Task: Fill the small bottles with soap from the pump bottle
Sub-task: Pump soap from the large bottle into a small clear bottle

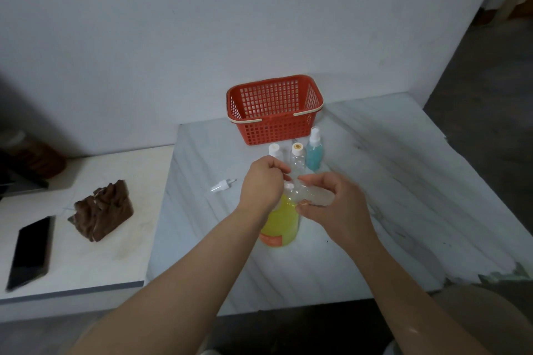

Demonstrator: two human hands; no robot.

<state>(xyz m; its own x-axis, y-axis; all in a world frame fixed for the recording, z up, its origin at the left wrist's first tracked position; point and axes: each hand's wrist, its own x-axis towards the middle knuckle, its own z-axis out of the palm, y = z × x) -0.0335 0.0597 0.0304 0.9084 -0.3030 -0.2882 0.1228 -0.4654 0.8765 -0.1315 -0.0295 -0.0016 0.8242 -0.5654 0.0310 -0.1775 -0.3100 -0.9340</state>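
1. A plain grey-white wall stood behind a marble-patterned table [403,181]. A lower white side table [95,262] adjoined it on the left.
2. Writing: the pump bottle [281,222] carried an orange label low on its near side, with print too blurred to read. No other lettering was legible.
3. Edges and room: the marble top lay bare across its right half, out to the right edge, where dark floor showed beyond. The near edge ran just below the forearms.
4. The pump bottle stood centre-near, holding yellow liquid.
5. The left hand [262,181] was curled down over the pump head, gripping it.
6. The right hand [337,199] gripped a small clear bottle [317,196], tilted almost on its side with its mouth at the pump. Its contents could not be made out.
7. Just beyond the hands stood a row: a white-capped bottle [274,151], a cream-capped bottle [298,157] with a clear body, and a spray bottle [314,150] holding teal liquid.
8. A loose white spray head [222,185] lay on the table left of the hands.
9. A red mesh basket [277,130] sat far-centre, near the wall.
10. On the side table lay a dark phone [30,251] and a crumpled brown cloth [102,210].
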